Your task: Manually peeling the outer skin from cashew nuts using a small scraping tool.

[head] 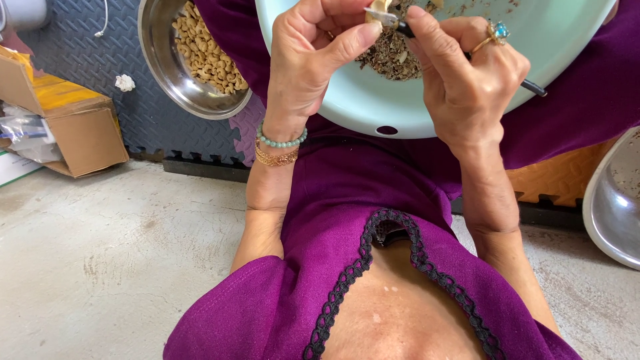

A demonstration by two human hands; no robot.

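Two hands meet over the pale green round plastic basin (373, 110) in your lap. Your left hand (313, 57) pinches a pale cashew kernel (380, 8) between thumb and fingers; your right hand (467, 80) is closed on a thin black-handled tool (533, 87), its tip at the kernel. Brown husk scraps (390, 57) lie in the basin. Far left, a steel bowl of peeled cashews (200, 53) sits on dark grey foam matting (80, 60). Bare concrete floor (120, 253) lies nearer, with a cardboard box (80, 127) at left.
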